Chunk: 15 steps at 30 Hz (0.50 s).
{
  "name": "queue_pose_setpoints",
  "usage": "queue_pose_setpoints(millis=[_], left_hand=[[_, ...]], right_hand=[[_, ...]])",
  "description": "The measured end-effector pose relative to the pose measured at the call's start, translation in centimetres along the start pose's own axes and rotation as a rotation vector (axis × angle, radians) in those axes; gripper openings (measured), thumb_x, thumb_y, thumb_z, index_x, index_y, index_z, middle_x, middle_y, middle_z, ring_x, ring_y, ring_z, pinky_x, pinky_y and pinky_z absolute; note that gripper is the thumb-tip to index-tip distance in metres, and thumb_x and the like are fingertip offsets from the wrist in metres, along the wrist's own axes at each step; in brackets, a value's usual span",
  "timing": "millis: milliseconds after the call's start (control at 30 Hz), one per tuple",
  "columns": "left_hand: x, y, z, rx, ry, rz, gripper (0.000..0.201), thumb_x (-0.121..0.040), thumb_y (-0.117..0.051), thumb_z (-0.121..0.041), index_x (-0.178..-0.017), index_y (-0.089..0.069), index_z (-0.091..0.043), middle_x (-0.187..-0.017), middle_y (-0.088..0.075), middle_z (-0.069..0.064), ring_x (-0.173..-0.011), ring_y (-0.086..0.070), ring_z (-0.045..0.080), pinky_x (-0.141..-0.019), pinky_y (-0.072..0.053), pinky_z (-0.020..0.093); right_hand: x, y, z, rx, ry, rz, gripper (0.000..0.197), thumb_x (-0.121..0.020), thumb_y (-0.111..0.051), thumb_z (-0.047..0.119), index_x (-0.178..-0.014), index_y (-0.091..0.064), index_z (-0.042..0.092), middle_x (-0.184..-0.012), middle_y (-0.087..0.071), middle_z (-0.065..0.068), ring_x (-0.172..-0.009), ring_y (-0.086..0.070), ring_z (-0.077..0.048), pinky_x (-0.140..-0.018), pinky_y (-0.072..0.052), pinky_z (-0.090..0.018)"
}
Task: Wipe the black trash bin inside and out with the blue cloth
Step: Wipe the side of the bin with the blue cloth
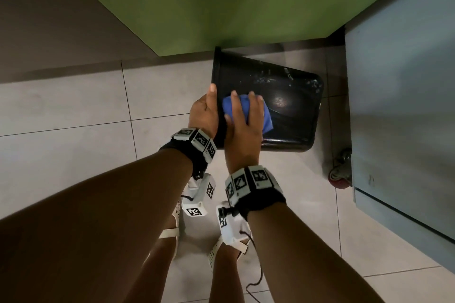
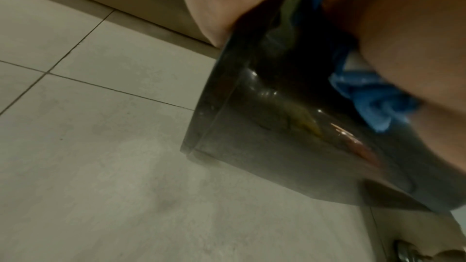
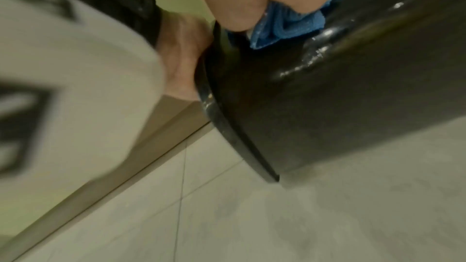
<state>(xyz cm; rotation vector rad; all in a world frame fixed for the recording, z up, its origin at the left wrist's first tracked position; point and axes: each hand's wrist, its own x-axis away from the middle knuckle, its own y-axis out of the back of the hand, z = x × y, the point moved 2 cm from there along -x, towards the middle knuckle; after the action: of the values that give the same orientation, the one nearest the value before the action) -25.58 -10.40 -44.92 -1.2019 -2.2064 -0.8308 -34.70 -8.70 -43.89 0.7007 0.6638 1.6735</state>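
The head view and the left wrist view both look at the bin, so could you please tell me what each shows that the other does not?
Only the head view shows the green wall, the grey cabinet with its wheel, both wrist bands and the feet. Only the left wrist view shows a yellowish smear on the bin's side. Both show the black bin lying on its side above the tiled floor, the left hand gripping its rim, and the right hand pressing the blue cloth on its outside.
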Motion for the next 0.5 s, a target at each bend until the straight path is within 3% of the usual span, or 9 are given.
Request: queue_pose_setpoints(millis=[67,100,200,300,367,433,500], left_hand=[[0.0,0.1,0.0,-0.008,-0.015,-0.005,0.046,-0.098,-0.03,-0.043,-0.07,-0.055,-0.016,-0.073,-0.06,0.0,-0.076,-0.057,0.019,-0.062,-0.044,0.018],[0.0,0.1,0.0,-0.013,-0.02,-0.004,0.047,-0.098,-0.029,-0.043,-0.071,-0.054,-0.015,-0.073,-0.059,0.0,-0.076,-0.056,0.018,-0.059,-0.042,0.016],[0.1,0.1,-0.1,-0.028,-0.024,0.026,0.048,-0.098,-0.027,-0.045,-0.086,-0.059,-0.012,-0.081,-0.06,-0.003,-0.076,-0.056,0.01,-0.059,-0.039,0.01],[-0.1,0.0,-0.1,-0.024,-0.021,0.029,0.048,-0.097,-0.026,-0.046,-0.083,-0.059,-0.013,-0.075,-0.058,-0.008,-0.071,-0.053,0.001,-0.06,-0.038,0.011],[0.0,0.0,-0.1,-0.031,-0.02,0.017,0.049,-0.097,-0.026,-0.046,-0.079,-0.057,-0.013,-0.073,-0.057,-0.008,-0.07,-0.053,0.002,-0.061,-0.039,0.013],[0.0,0.0,-0.1,-0.03,-0.014,0.009,0.049,-0.097,-0.026,-0.046,-0.083,-0.058,-0.011,-0.076,-0.058,-0.006,-0.071,-0.053,0.004,-0.063,-0.04,0.015],[0.0,0.0,-0.1,-0.021,-0.01,0.006,0.049,-0.098,-0.027,-0.046,-0.086,-0.059,-0.011,-0.083,-0.061,-0.001,-0.077,-0.056,0.012,-0.071,-0.042,0.02]], right_hand=[[-1.2,0.1,-0.2,-0.04,0.018,0.028,0.039,-0.091,-0.038,0.022,-0.127,-0.047,0.008,-0.137,-0.038,-0.026,-0.13,-0.03,-0.044,-0.094,-0.042,-0.059],[-2.4,0.6,-1.1,-0.057,-0.036,0.043,0.039,-0.092,-0.04,0.018,-0.129,-0.046,0.009,-0.139,-0.037,-0.026,-0.131,-0.029,-0.046,-0.098,-0.038,-0.06],[-5.2,2.9,-5.2,0.021,-0.285,-0.014,0.045,-0.098,-0.036,0.023,-0.141,-0.026,0.032,-0.154,-0.012,-0.01,-0.141,-0.014,-0.031,-0.1,-0.043,-0.05],[-4.9,5.5,-8.1,0.008,-0.441,-0.077,0.047,-0.098,-0.037,0.027,-0.141,-0.022,0.036,-0.154,-0.007,-0.005,-0.139,-0.021,-0.027,-0.098,-0.041,-0.032],[-3.1,6.1,-8.9,-0.027,-0.52,-0.118,0.046,-0.098,-0.036,0.03,-0.142,-0.023,0.035,-0.154,-0.008,-0.007,-0.138,-0.022,-0.029,-0.106,-0.034,-0.038],[-0.7,5.6,-8.6,-0.008,-0.494,-0.189,0.046,-0.097,-0.038,0.025,-0.142,-0.025,0.031,-0.153,-0.011,-0.011,-0.139,-0.021,-0.032,-0.11,-0.031,-0.048],[1.4,3.9,-7.4,-0.007,-0.417,-0.206,0.046,-0.096,-0.041,0.019,-0.14,-0.03,0.025,-0.152,-0.014,-0.015,-0.14,-0.018,-0.03,-0.112,-0.029,-0.045]])
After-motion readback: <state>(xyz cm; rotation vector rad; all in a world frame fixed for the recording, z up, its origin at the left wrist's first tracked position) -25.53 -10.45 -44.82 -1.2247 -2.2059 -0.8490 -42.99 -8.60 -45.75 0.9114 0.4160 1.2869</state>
